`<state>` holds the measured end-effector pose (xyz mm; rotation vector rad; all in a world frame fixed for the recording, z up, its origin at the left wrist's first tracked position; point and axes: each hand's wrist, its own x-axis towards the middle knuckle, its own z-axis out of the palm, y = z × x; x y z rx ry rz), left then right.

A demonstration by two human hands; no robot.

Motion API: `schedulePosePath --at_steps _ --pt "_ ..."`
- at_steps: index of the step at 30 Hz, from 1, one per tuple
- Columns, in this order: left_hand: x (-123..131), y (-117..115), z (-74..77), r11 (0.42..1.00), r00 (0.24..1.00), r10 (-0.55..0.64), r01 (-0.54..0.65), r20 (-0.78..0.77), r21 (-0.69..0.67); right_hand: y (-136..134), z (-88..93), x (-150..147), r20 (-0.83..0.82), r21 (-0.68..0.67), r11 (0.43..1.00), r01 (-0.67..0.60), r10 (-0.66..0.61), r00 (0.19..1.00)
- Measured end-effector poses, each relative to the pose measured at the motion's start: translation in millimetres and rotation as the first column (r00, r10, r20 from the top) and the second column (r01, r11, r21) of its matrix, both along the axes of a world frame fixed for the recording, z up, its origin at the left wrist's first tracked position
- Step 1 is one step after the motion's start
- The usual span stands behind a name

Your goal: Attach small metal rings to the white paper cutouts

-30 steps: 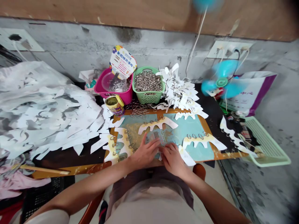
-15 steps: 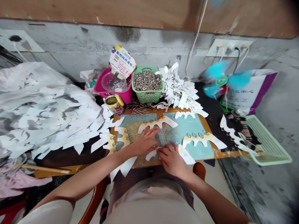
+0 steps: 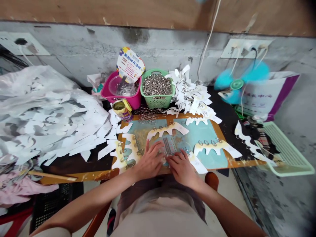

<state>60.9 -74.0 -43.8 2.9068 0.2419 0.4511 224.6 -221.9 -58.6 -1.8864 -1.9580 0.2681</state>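
- Teal-and-ochre board is laid on the dark bench.
- Left hand is held open, with fingers spread and pressed down at the near edge of a printed paper strip, which lies at mid-board between both hands.
- Right hand is curved over the strip; whether anything is pinched cannot be told.
- Small metal rings are seated along the strip at the fingertips. If pressure is uneven, the strip may be shifted and the rings pulled out of line.
- A ringed paper cut-out lies just beside the left hand and may be dragged by a careless wrist movement.
- Loose rings at the far board edge may be scattered if brushed during a reach toward the green plastic basket.
- Light paper may be lifted by the draught from the running fan.
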Motion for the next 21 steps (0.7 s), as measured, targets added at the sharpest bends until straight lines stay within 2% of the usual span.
schedulePosePath --at_steps 2,4,8,13,17,21 --pt "2.0 6.1 4.9 0.998 0.999 -0.034 0.034 -0.004 -0.058 -0.1 -0.3 0.1 -0.007 -0.003 1.0 -0.004 0.004 1.0" --pt "6.9 13.3 6.0 0.991 0.992 -0.124 0.124 -0.007 -0.046 -0.4 -0.9 -0.4 -0.009 -0.006 1.0 -0.003 0.003 1.0" --pt "16.5 22.8 -2.8 0.965 0.965 -0.262 0.262 -0.002 -0.005 0.1 -0.7 -1.4 -0.027 0.008 1.0 0.012 -0.012 1.0" --pt "14.0 20.4 -14.1 0.974 0.972 -0.226 0.227 0.063 -0.007 11.4 6.8 -0.8 -0.092 -0.019 0.998 0.063 -0.064 0.994" --pt "6.6 17.0 -23.0 0.982 0.972 -0.185 0.188 0.145 -0.005 23.7 11.6 -1.2 -0.008 -0.073 0.995 0.074 -0.074 0.997" --pt "2.3 17.6 -31.3 0.985 0.971 -0.17 0.167 0.165 0.034 26.9 8.8 -5.0 0.081 -0.092 0.991 0.097 -0.09 0.993"
